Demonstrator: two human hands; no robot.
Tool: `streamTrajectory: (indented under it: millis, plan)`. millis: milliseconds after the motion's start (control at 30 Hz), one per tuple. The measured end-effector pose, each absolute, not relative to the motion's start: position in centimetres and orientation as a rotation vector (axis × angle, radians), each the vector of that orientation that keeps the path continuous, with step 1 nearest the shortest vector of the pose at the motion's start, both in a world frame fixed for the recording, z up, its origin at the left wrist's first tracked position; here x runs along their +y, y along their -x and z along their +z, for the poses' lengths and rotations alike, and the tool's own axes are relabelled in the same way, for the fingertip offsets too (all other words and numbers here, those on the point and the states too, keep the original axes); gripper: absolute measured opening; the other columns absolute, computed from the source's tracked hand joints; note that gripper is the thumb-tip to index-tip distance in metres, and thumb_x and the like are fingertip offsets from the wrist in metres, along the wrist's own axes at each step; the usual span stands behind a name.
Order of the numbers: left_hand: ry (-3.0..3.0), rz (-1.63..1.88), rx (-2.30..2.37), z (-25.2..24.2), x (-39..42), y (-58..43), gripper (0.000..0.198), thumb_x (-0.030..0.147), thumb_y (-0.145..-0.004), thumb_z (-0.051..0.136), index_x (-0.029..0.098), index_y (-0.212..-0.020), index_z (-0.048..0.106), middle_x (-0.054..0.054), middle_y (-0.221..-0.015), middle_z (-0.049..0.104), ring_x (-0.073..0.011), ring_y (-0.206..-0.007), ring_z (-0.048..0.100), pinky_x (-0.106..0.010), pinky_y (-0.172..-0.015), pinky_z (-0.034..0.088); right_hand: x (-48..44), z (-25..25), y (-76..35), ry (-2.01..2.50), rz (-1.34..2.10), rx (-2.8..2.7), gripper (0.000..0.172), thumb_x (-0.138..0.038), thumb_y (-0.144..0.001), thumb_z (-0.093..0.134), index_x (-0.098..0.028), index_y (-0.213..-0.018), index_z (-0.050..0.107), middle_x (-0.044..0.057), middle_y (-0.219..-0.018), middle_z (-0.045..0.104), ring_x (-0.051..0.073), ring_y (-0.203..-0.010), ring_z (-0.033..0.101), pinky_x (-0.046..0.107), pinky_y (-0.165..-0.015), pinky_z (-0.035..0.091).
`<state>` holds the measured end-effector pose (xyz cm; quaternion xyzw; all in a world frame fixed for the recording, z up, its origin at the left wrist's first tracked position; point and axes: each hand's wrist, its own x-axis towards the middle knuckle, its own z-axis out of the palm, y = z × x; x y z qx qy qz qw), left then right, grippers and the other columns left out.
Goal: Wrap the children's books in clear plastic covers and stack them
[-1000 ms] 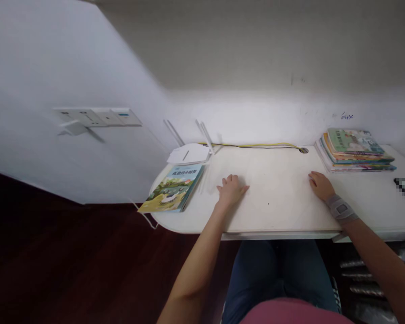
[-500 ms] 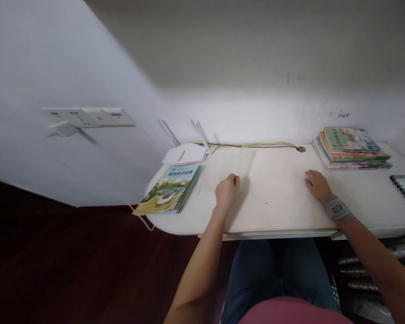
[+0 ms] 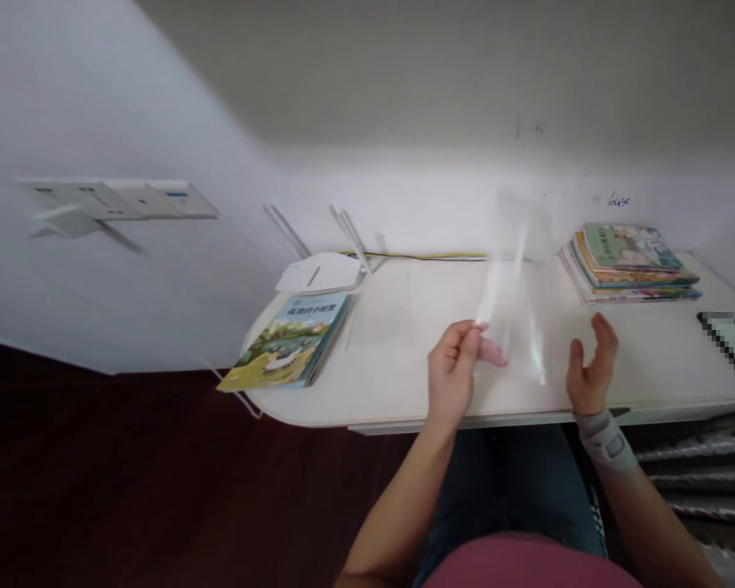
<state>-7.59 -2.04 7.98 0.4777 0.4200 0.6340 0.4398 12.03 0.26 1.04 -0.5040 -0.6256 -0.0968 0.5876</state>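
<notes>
Above the middle of the white desk (image 3: 404,384), the left hand (image 3: 452,377) holds a clear plastic sheet (image 3: 518,286) up from the surface. The thumb and the fingers (image 3: 470,336) are pinched together on the lower left edge of the sheet, so this hand is closed on it. The sheet stands nearly upright and is blurred, and the wall and the desk show through it. It looks like a transparent cover or sleeve, but the view is too soft to say which. The right hand (image 3: 591,371) is just beside the lower right edge of the sheet, palm turned toward it, fingers spread wide and a little curled. I cannot tell if it touches the plastic. A grey strap (image 3: 606,437) sits around the right wrist.

On the left end of the desk lies a picture book (image 3: 287,343) with a blue and green cover. It has a title in Chinese characters at its top, but they are too small to read. Behind the book stands a white router (image 3: 318,273) with thin antennas, and a yellow and black cable (image 3: 429,256) runs along the wall behind the desk. At the far right corner a stack of books (image 3: 628,265) rests flat. On the wall above this stack is a small dark scribble (image 3: 618,200), not legible. On the left wall are white sockets (image 3: 116,200) in a row.
</notes>
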Motion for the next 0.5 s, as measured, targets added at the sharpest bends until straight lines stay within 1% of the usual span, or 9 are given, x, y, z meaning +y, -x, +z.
streamTrajectory:
  millis: [67, 133, 267, 333, 367, 433, 500]
  plan:
    - [-1.139, 1.600, 1.180, 6.4, -1.6, 9.3, 0.032, 0.046, -0.086, 0.050, 0.017, -0.096, 0.058, 0.003, -0.056, 0.062, -0.0136, -0.053, 0.061, -0.028, -0.065, 0.050, 0.1, 1.3, -13.9, 1.193, -0.303, -1.505, 0.049, -0.021, -0.090, 0.047, -0.023, -0.138, 0.038, 0.014, -0.138, 0.043, 0.025, -0.131, 0.039, 0.052, -0.103, 0.037]
    - [-1.168, 1.554, 1.397, 4.3, -1.2, 10.8, 0.032, 0.044, -0.087, 0.048, 0.017, -0.101, 0.058, 0.002, -0.059, 0.062, -0.0144, -0.056, 0.062, -0.028, -0.067, 0.050, -0.3, 0.8, -14.8, 1.265, -0.335, -1.636, 0.048, -0.025, -0.091, 0.047, -0.023, -0.138, 0.039, 0.014, -0.141, 0.041, 0.026, -0.133, 0.036, 0.052, -0.103, 0.036]
    - [-1.488, 1.202, 1.896, 0.3, -0.9, 12.9, 0.038, 0.034, -0.088, 0.045, 0.018, -0.122, 0.052, -0.002, -0.069, 0.066, -0.0193, -0.070, 0.065, -0.034, -0.073, 0.049, -1.2, -1.9, -14.9, 1.564, -0.350, -2.084, 0.044, -0.037, -0.093, 0.043, -0.022, -0.134, 0.046, 0.015, -0.142, 0.043, 0.030, -0.135, 0.034, 0.056, -0.105, 0.029]
    - [-1.708, 1.047, 2.077, -1.1, -0.9, 13.6, 0.039, 0.027, -0.086, 0.046, 0.016, -0.123, 0.053, -0.008, -0.082, 0.068, -0.0237, -0.083, 0.065, -0.039, -0.079, 0.048, -1.5, -3.1, -15.0, 1.711, -0.339, -2.239, 0.044, -0.039, -0.093, 0.041, -0.020, -0.132, 0.049, 0.016, -0.141, 0.045, 0.031, -0.132, 0.037, 0.055, -0.103, 0.031]
    - [-1.810, 1.037, 2.134, -1.6, -1.0, 13.8, 0.039, 0.024, -0.085, 0.046, 0.015, -0.122, 0.054, -0.012, -0.092, 0.067, -0.0262, -0.091, 0.063, -0.042, -0.082, 0.048, -1.6, -3.5, -15.2, 1.761, -0.334, -2.283, 0.045, -0.039, -0.093, 0.041, -0.020, -0.132, 0.050, 0.016, -0.141, 0.046, 0.032, -0.130, 0.040, 0.054, -0.102, 0.033]
    - [-1.995, 1.132, 2.156, -2.2, -1.1, 13.6, 0.039, 0.021, -0.086, 0.044, 0.013, -0.122, 0.055, -0.018, -0.112, 0.062, -0.0294, -0.108, 0.057, -0.047, -0.090, 0.045, -1.7, -3.8, -15.5, 1.813, -0.337, -2.329, 0.044, -0.040, -0.093, 0.041, -0.020, -0.131, 0.051, 0.015, -0.140, 0.047, 0.031, -0.128, 0.042, 0.052, -0.100, 0.035]
    - [-2.178, 1.224, 2.026, -2.4, -1.3, 12.4, 0.040, 0.021, -0.089, 0.040, 0.014, -0.126, 0.052, -0.019, -0.125, 0.055, -0.0287, -0.120, 0.050, -0.047, -0.096, 0.044, -1.8, -3.5, -15.6, 1.847, -0.359, -2.330, 0.044, -0.040, -0.093, 0.041, -0.019, -0.130, 0.052, 0.016, -0.139, 0.048, 0.032, -0.127, 0.043, 0.052, -0.100, 0.035]
